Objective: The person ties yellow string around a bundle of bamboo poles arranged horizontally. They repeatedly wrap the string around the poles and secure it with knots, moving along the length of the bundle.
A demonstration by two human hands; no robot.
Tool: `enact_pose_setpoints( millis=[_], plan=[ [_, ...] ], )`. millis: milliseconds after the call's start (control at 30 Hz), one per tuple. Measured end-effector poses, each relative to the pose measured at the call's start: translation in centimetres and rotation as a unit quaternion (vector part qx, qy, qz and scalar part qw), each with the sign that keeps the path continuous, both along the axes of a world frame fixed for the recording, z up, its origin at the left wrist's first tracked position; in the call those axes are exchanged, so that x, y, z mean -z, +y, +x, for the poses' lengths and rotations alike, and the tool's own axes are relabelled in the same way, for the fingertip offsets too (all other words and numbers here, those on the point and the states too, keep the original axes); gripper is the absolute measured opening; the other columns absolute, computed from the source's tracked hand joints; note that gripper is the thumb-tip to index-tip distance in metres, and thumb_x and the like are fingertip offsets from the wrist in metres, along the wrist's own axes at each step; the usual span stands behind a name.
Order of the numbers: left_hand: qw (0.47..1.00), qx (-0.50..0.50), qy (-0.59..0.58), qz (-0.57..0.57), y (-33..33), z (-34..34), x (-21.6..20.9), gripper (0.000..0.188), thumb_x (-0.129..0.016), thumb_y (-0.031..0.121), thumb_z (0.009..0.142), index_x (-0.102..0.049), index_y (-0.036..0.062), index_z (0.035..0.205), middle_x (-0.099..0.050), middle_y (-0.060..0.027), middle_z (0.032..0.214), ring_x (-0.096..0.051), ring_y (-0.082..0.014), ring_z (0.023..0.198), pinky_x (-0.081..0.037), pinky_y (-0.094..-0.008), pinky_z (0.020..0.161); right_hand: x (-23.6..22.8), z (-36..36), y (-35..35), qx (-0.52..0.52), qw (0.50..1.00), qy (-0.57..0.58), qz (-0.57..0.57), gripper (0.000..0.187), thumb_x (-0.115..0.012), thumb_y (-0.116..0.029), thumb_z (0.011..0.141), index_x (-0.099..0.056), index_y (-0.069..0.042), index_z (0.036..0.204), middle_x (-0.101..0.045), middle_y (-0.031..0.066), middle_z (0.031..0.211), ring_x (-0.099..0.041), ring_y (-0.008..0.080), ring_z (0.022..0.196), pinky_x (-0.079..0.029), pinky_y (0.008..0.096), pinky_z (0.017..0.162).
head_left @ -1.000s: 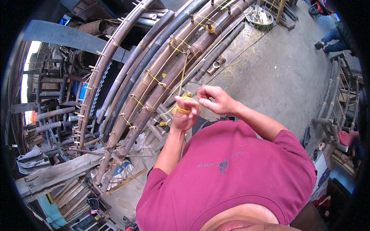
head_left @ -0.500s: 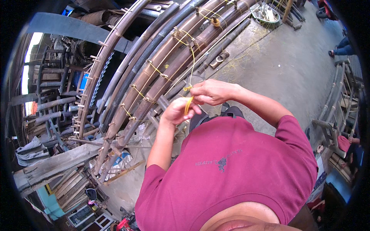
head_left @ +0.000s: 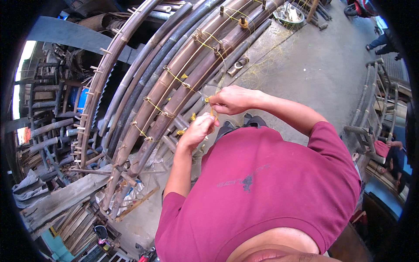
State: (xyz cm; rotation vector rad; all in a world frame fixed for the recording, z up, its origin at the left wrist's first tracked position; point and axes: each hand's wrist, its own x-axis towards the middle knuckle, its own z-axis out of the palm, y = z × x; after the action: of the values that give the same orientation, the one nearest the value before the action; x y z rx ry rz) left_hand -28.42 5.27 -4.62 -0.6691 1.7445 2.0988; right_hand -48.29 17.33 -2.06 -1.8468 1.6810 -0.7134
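My left hand (head_left: 197,132) is closed, with its fingers curled around yellow cord (head_left: 212,112). Just above and to the right, my right hand (head_left: 235,99) pinches the same cord, and a short bit of yellow sticks out past its fingertips. Both hands are close together in front of my waist, apart from the bamboo. Beyond them slants a pair of long brown bamboo poles (head_left: 181,101), linked crosswise by several yellow cord ties. Short pegs stand up from the poles. The cord ends inside my fingers are hidden.
More dark poles (head_left: 159,65) and a pegged curved pole (head_left: 94,89) lie to the left. A round metal basin (head_left: 289,15) holding pale pieces stands at the far end, with loose cord on the concrete floor beside it. A bamboo frame (head_left: 369,109) and other people are at right.
My left fingers have curled in, and the wide yellow loop over them has become a smaller bit between both hands. The whole view has shifted slightly.
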Motion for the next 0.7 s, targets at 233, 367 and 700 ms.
enact_pose_setpoints(
  millis=[233, 367, 700],
  plan=[
    [0.933, -0.06, 0.018, 0.354, -2.0, -1.0, 2.3, 0.018, -0.049, 0.017, 0.095, -0.06, 0.004, 0.089, -0.057, -0.003, 0.082, -0.048, -0.0104, 0.068, -0.038, -0.0237, 0.056, 1.8, 3.1, 1.6, -0.031, 0.967, 0.194, -0.16, 0.045, -0.064, -0.024, 0.078, -0.053, -0.005, 0.118, -0.061, 0.0137, 0.107, -0.059, 0.0283, 0.103, -0.041, 0.0444, 0.096],
    [0.926, -0.153, 0.015, 0.345, -2.7, -2.6, 3.2, 0.024, -0.047, 0.011, 0.094, -0.06, -0.0053, 0.106, -0.063, -0.0116, 0.101, -0.061, -0.02, 0.089, -0.051, -0.0275, 0.075, 2.4, 2.2, 1.9, 0.01, 0.988, 0.148, -0.038, 0.023, -0.059, -0.025, 0.085, -0.052, -0.004, 0.09, -0.064, 0.013, 0.092, -0.063, 0.0311, 0.093, -0.043, 0.0468, 0.087],
    [0.906, -0.311, 0.209, 0.198, 2.9, -10.4, 3.5, 0.031, -0.042, 0.015, 0.101, -0.05, -0.0006, 0.127, -0.056, -0.0125, 0.126, -0.052, -0.0206, 0.119, -0.037, -0.0356, 0.105, 5.8, -1.3, 0.0, 0.234, 0.895, -0.379, 0.005, 0.034, -0.041, -0.026, 0.1, -0.061, 0.001, 0.095, -0.059, 0.0048, 0.081, -0.054, 0.0148, 0.075, -0.045, 0.0334, 0.069]
  ],
)
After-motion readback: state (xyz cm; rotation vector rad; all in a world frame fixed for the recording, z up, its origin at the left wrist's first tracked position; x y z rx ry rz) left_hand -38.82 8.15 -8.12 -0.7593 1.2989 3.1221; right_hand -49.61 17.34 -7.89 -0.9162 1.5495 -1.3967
